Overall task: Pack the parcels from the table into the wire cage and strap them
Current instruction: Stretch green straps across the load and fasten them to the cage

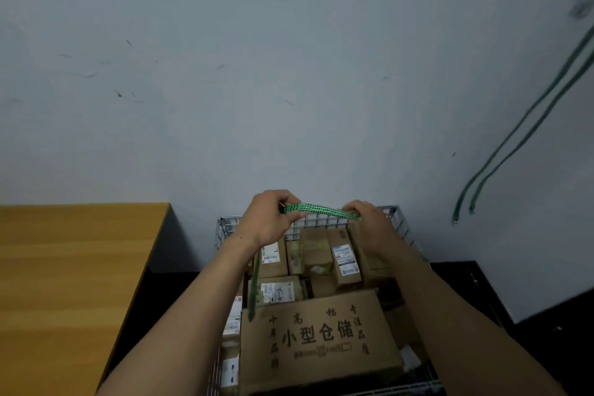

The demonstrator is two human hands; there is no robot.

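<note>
A flat green strap (316,211), patterned with dark marks along its length, runs in a slight arch between both hands above the far rim of the wire cage (396,214). The left hand (268,222) holds one end, its grip closed with fingers and thumb curled round the band. From this hand a loose tail of the strap hangs straight down and ends against the top left corner of the large carton (318,337). The right hand (369,225) pinches the other end, its grip likewise closed on the band, knuckles turned up.

The cage stands on the dark floor (530,292) against a pale wall (289,74), just right of the wooden worktop (64,267). It is full of brown cardboard parcels. The large carton, printed with black Chinese characters, lies across the near side. Behind it, smaller parcels (345,259) with white shipping labels are packed close together, some upright, some flat. More labelled parcels are wedged down the left side, beside the large carton.

Two green cords (514,138) hang down the wall at the right, well apart from the cage.
</note>
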